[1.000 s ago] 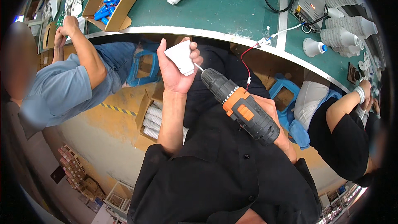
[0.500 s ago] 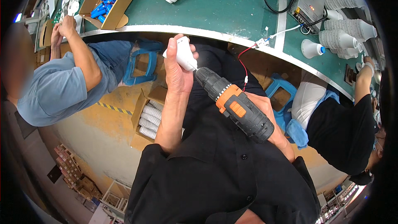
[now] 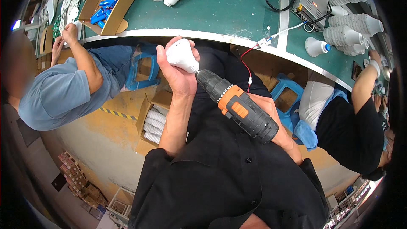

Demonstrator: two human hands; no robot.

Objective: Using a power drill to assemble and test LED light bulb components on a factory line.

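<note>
In my left hand (image 3: 181, 78) lies a white cone-shaped plastic lamp housing (image 3: 181, 56), its narrow end toward the drill. My fingers curl behind the housing while the thumb stands away from it on the left. My right hand (image 3: 263, 106) grips a black and orange cordless drill (image 3: 238, 107); its handle and most of my fingers are hidden under the drill body. The drill's bit points at the narrow end of the housing, and whether it touches is too small to tell.
A green workbench (image 3: 212, 12) runs ahead, with a cardboard box (image 3: 118, 15) of blue cells, stacked white housings (image 3: 345, 36), a metal power supply (image 3: 311, 2) and a red wire (image 3: 243, 61) hanging off its edge. Co-workers sit left and right. A box (image 3: 146, 144) of white housings stands below left.
The housing has turned in my left hand, and my thumb has moved off it to the left. The drill has shifted very slightly left, still pointing at the narrow end.
</note>
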